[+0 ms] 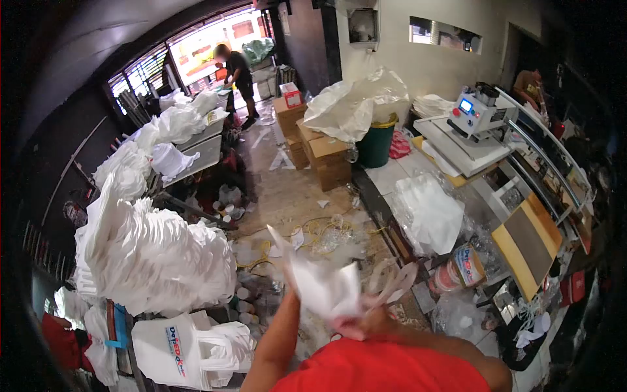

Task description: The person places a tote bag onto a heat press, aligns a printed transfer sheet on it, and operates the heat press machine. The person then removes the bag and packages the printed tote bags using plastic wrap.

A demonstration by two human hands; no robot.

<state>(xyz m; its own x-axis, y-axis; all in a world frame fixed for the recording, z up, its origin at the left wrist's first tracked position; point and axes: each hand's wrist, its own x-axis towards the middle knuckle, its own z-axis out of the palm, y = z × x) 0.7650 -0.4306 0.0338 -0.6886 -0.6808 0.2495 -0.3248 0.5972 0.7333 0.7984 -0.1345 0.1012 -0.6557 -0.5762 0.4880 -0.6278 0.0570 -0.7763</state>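
We hold a white bag [333,287] in front of our red shirt [392,369], above the littered floor [271,196], and it is blurred. Our right hand [361,320] grasps the bag near its lower edge, fingers curled against it, though blur hides their exact places. Our left hand [289,277] is at the bag's left side, partly behind it; we cannot tell whether its fingers are clenched or released. Pale loops [406,277], also blurred, show just beside the right hand.

To our left we have a big heap of white cloth [157,255] and, nearer, a stack of printed bags [153,349]. To our right lies a white bundle [428,212] in clear plastic, with a machine [467,117] with a lit screen beyond it. Ahead, cardboard boxes [334,166] stand beside a green bin [375,149], and farther off we see another person [240,73].
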